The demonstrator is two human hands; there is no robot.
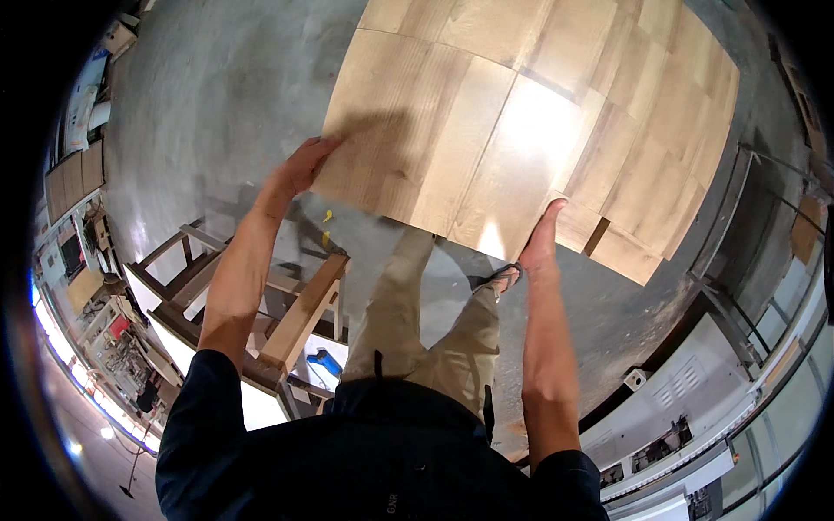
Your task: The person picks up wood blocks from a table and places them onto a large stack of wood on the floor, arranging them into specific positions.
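Note:
A large light-brown wood-grain panel (452,130), patterned like joined planks, spreads out in front of me above the floor. It is tilted, and a bright glare sits on its middle. At its left edge, near the close corner, my left hand (304,165) grips it, with the fingers mostly hidden. My right hand (540,241) holds the near edge, its thumb lying along the top and the other fingers out of sight underneath. Just right of that thumb, a short dark slot (597,236) cuts into the near edge.
Beside my left leg stands a wooden frame (300,313) with a blue tool (324,362) near it. Grey concrete floor (217,95) surrounds me. A pale machine cabinet (682,391) and metal framework (721,286) stand to the right. Cluttered shelving (113,347) lines the left.

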